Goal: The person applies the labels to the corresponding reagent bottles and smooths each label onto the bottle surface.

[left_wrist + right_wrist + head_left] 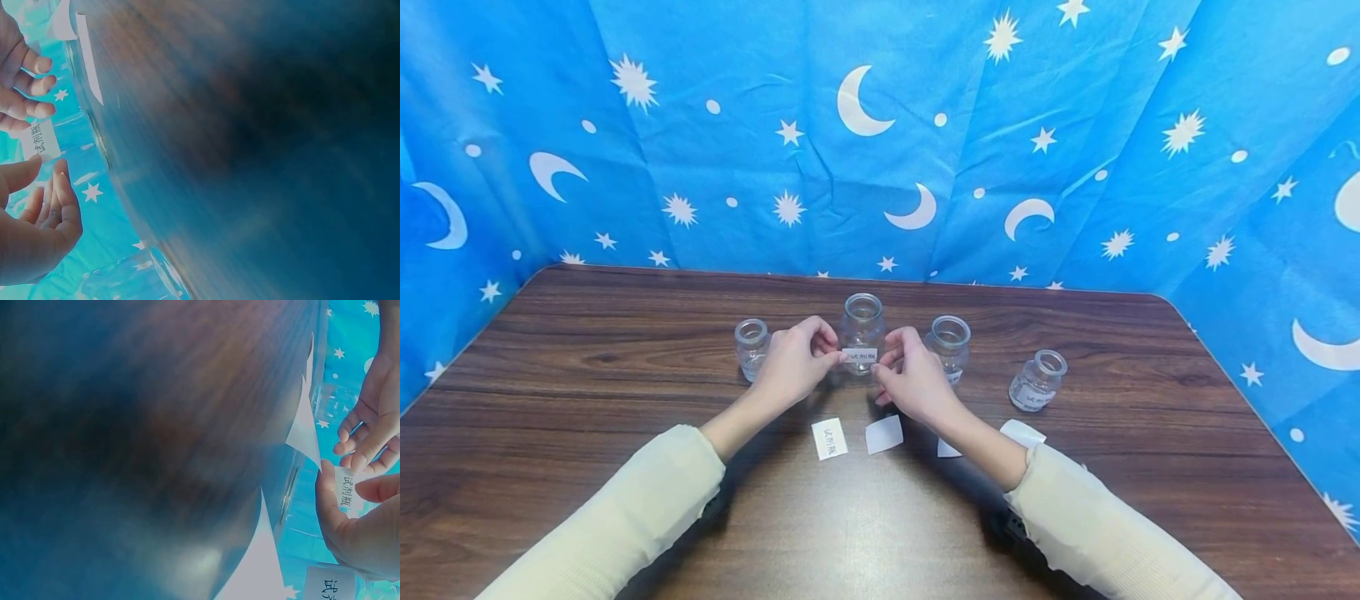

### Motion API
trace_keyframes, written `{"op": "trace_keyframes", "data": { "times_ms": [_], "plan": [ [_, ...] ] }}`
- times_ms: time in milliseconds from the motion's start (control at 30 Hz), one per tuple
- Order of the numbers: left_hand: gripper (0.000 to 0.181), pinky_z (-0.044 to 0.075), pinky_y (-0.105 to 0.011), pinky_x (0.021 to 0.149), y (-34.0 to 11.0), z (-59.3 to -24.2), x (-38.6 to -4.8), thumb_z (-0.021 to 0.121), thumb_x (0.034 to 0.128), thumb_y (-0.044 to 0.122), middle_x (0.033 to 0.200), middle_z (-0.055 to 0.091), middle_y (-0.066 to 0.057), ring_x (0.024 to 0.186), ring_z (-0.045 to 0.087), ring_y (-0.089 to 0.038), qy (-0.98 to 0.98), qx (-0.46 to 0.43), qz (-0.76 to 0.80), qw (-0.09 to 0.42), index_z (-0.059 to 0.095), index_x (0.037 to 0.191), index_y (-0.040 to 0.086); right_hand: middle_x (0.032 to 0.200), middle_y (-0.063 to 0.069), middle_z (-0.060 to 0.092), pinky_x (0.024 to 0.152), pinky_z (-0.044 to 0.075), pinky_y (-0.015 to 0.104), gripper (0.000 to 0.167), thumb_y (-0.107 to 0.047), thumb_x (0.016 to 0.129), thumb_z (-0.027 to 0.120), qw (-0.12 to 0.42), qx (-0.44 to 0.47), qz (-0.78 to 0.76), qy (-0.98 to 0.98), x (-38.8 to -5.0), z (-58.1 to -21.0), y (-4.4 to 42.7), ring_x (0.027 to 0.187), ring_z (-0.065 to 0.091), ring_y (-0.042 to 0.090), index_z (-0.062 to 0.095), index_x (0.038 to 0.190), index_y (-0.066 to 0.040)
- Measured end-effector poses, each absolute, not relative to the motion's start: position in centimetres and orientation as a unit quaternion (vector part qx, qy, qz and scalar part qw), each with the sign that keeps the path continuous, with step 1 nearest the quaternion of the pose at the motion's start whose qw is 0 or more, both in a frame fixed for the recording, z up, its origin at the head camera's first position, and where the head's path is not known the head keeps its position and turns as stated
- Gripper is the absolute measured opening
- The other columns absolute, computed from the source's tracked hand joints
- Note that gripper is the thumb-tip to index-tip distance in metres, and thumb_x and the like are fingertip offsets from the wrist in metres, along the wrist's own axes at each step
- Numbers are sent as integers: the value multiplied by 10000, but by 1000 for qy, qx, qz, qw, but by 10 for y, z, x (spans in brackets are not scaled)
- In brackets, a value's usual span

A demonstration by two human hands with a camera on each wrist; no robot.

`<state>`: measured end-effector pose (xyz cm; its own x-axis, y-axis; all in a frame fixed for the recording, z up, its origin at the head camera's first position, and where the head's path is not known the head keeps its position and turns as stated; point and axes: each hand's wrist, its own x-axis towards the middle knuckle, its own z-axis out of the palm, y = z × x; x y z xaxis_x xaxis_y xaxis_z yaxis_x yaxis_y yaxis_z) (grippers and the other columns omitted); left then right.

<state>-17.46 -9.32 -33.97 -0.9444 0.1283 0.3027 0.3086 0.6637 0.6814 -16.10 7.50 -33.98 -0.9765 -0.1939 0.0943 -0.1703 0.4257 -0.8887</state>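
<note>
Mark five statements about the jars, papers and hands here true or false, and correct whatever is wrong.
1. A lettered label is between the left hand and the right hand. True.
2. The jar behind that label has a lid on. False: the second jar from the left is open at the top.
3. The leftmost paper on the table bears writing. True.
4. The rightmost jar has nothing stuck on it. False: the rightmost jar carries a white sticker with lettering.
5. Four glass jars are in view from the head camera. True.
</note>
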Motion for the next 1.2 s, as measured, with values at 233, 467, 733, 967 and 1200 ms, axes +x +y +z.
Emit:
{"op": "trace_keyframes", "data": {
  "times_ms": [233,467,733,967,1200],
  "plan": [
    [423,488,-324,679,-96,-341,-180,724,771,114,864,650,-78,722,614,-177,-903,-132,-397,99,525,1130,9,1071,195,568,588,521,305,386,3,844,590,3,-105,-488,866,-161,-340,75,728,631,231,414,1187,35],
    [443,484,-313,676,-101,-341,-184,699,805,145,906,643,-72,758,603,-176,-907,-142,-387,80,525,1192,18,1039,182,618,672,512,310,387,-40,850,603,-2,-104,-468,878,-162,-340,75,771,649,220,430,1192,15],
    [440,485,-324,696,-102,-340,-184,696,808,155,923,639,-80,782,610,-187,-908,-150,-386,69,528,1195,29,1138,195,555,620,514,274,418,-56,843,631,-21,-117,-456,882,-166,-339,74,812,628,237,412,1190,22],
    [444,487,-343,726,-103,-339,-184,696,808,161,966,651,-100,814,624,-201,-907,-154,-387,61,525,1199,38,1066,161,572,698,494,338,422,-142,839,662,-53,-125,-400,906,-169,-339,73,852,616,236,428,1159,5],
    [450,488,-358,743,-106,-337,-184,693,811,167,976,656,-104,832,634,-210,-907,-151,-391,49,521,1211,52,1033,202,600,674,500,360,360,-144,841,660,-90,-156,-367,913,-170,-340,73,863,631,277,429,1077,0]
  ]
}}
